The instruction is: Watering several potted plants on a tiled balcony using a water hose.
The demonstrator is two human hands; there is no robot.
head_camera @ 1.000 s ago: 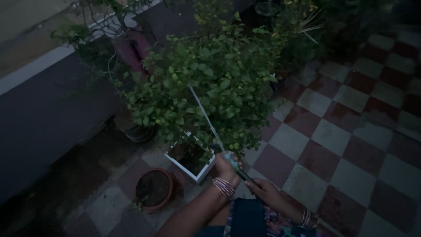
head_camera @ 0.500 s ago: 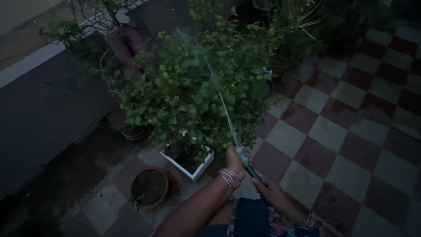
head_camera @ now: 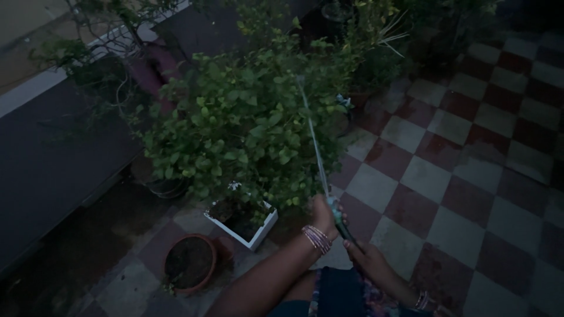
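My left hand (head_camera: 326, 215), with bangles at the wrist, is closed around the tip of a green hose (head_camera: 343, 228). Just behind it, my right hand (head_camera: 369, 260) grips the hose too. A thin jet of water (head_camera: 313, 141) shoots up and away from the hose tip into a big leafy bush (head_camera: 247, 129). The bush grows in a white square planter (head_camera: 244, 220) on the tiled floor.
A round terracotta pot (head_camera: 189, 262) with bare soil sits left of the planter. A dark low wall (head_camera: 53, 152) runs along the left. More potted plants (head_camera: 376, 41) stand at the back. Wet red-and-white checkered tiles (head_camera: 470, 176) stretch to the right.
The water jet has swung to the right, from the bush's middle toward its right side. Both hands and the hose tip have shifted slightly right and down in view.
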